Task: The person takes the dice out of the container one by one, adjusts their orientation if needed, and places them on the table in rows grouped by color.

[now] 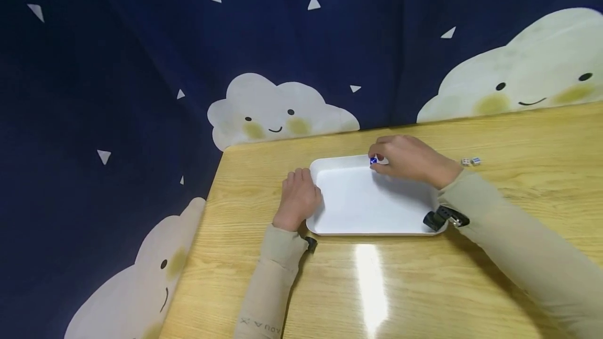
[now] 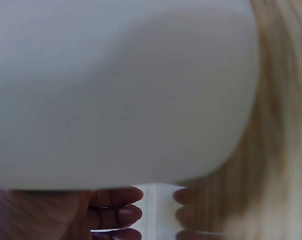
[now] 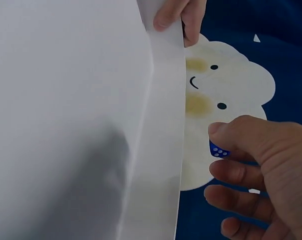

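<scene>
A white rectangular tray (image 1: 367,200) lies on the wooden table. My left hand (image 1: 298,199) grips its left side; in the right wrist view the thumb of that hand (image 3: 178,15) lies over the inner wall and the fingers pass outside the rim. Between thumb and index finger, my right hand (image 1: 407,158) pinches a small blue die (image 1: 373,160) with white dots, held over the tray's far edge. The die (image 3: 219,150) shows several dots in the right wrist view. The left wrist view has the tray (image 2: 120,100) covering most of my left hand (image 2: 110,215).
Two small white dice (image 1: 466,161) (image 1: 476,161) sit on the table (image 1: 527,171) to the right of the tray. Behind the table hangs a dark blue curtain (image 1: 141,25) with smiling clouds (image 1: 278,103). It also runs along the left side.
</scene>
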Available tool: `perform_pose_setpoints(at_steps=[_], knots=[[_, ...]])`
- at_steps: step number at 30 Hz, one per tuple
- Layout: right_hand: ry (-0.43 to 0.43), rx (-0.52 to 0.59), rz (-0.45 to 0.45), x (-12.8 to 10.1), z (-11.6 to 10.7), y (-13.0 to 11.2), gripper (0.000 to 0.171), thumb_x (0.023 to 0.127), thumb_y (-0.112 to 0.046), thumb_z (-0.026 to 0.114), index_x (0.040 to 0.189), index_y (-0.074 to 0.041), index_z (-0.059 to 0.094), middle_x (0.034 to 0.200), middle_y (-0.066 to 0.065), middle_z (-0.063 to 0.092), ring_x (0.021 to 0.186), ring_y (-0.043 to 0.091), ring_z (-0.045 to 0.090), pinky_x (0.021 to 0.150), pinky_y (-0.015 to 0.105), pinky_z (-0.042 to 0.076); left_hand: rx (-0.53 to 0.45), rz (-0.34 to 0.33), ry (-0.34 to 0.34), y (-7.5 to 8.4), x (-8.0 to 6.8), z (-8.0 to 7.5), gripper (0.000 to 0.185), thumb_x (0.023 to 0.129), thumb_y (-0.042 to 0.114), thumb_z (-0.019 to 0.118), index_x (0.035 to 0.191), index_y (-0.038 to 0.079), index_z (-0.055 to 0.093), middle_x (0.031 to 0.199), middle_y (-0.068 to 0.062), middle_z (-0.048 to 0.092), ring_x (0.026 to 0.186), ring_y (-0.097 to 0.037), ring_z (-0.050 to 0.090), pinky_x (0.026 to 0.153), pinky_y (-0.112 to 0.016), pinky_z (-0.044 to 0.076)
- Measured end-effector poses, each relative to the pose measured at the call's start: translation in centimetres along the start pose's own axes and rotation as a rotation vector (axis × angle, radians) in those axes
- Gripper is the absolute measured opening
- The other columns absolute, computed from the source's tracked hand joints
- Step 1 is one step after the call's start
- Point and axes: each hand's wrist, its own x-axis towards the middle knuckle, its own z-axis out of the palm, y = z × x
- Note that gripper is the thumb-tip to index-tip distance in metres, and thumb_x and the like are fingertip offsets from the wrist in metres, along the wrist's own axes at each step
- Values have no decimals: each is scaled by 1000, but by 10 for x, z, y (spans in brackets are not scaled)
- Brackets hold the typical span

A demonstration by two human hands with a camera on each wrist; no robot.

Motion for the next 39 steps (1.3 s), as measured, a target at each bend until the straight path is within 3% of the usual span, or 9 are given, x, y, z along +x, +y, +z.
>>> perform_pose_setpoints(at_steps=[7, 19, 39], knots=[[33, -9, -1, -15, -13, 4, 16, 90, -20, 77, 102, -9, 76, 90, 3, 71, 73, 15, 62, 68, 39, 55, -10, 1, -8, 0, 0, 0, 35, 101, 23, 40, 123, -2, 50, 111, -14, 52, 100, -31, 43, 90, -42, 41], [81, -27, 83, -40, -27, 18, 18, 89, -22, 80, 103, -11, 78, 95, 3, 75, 75, 13, 64, 68, 37, 53, -8, 6, 12, 0, -2, -1, 31, 101, 21, 39, 118, -2, 50, 106, -14, 51, 97, -30, 42, 87, -41, 40], [139, -40, 165, -85, -29, 43, 21, 88, -22, 80, 104, -9, 77, 87, 2, 71, 69, 10, 59, 64, 33, 49, -16, -1, -6, 2, -2, -2, 33, 101, 21, 39, 121, -3, 50, 107, -14, 51, 98, -31, 42, 89, -42, 40]])
